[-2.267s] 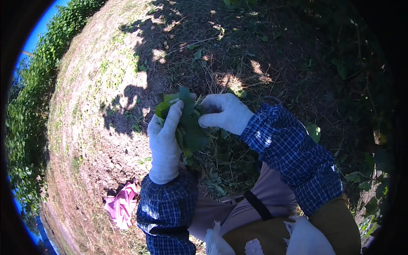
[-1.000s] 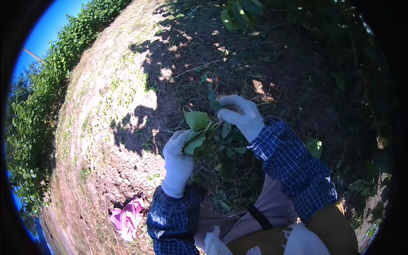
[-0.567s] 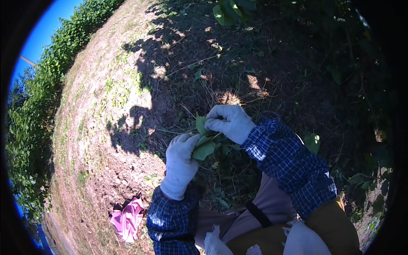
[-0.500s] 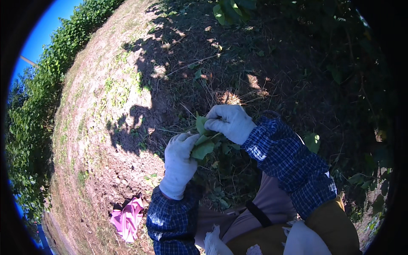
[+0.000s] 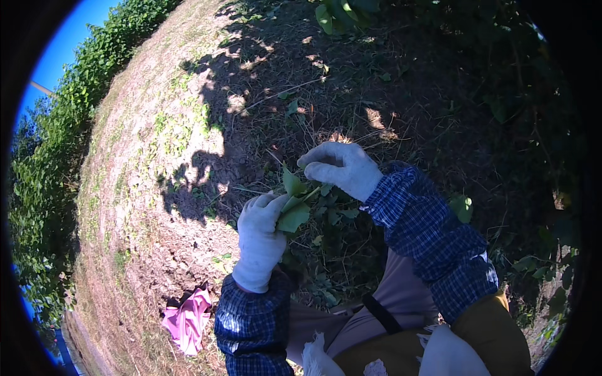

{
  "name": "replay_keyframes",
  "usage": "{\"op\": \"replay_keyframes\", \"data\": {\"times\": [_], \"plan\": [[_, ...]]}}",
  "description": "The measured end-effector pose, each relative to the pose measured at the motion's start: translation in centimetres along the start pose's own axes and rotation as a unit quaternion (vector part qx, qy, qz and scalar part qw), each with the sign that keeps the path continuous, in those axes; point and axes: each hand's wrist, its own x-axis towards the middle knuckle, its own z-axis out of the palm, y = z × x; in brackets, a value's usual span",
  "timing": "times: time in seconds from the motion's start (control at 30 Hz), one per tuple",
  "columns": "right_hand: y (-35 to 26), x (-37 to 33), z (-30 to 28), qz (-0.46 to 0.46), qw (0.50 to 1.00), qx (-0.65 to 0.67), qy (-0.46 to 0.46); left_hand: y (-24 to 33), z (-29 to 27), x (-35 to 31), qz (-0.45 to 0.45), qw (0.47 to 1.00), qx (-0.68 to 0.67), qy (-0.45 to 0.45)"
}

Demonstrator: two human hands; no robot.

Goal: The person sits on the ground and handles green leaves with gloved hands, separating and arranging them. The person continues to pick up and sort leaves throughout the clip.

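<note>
A small sprig of broad green leaves (image 5: 295, 217) is held in my left hand (image 5: 260, 235), whose gloved fingers close around its lower left side. One leaf points up from the bunch, and a thin pale stem sticks out toward the right. My right hand (image 5: 352, 174), also in a white glove, is just above and to the right of the sprig. Its thumb and forefinger curve together in a pinch, with a tiny greenish bit at the tips that I cannot make out. Both forearms wear blue checked sleeves.
A pink cloth (image 5: 188, 321) lies on the dry ground at lower left. Leafy green plants (image 5: 37, 207) line the left side. Dark shaded foliage (image 5: 501, 94) hangs at the right. Dry stalks and cut weeds (image 5: 338, 250) lie under my hands.
My right hand has drawn up and slightly right, off the leaves it was pinching. My left hand has shifted a little left and down with the sprig.
</note>
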Motion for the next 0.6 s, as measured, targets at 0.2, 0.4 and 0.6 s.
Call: {"op": "replay_keyframes", "data": {"times": [0.2, 0.4, 0.6], "plan": [[0.1, -0.5, 1.2, 0.015, 0.995, -0.065, -0.075, 0.2, 0.3, 0.0, -0.001, 0.999, -0.003, -0.032], [-0.5, -0.7, 1.5, -0.052, 0.984, -0.17, -0.033, 0.0, 0.3, -0.1, 0.002, 0.999, -0.012, -0.044], [0.6, -0.5, 0.6, -0.21, 0.936, -0.267, 0.094, -0.3, 0.1, 0.2, 0.008, 1.0, 0.005, -0.028]]}}
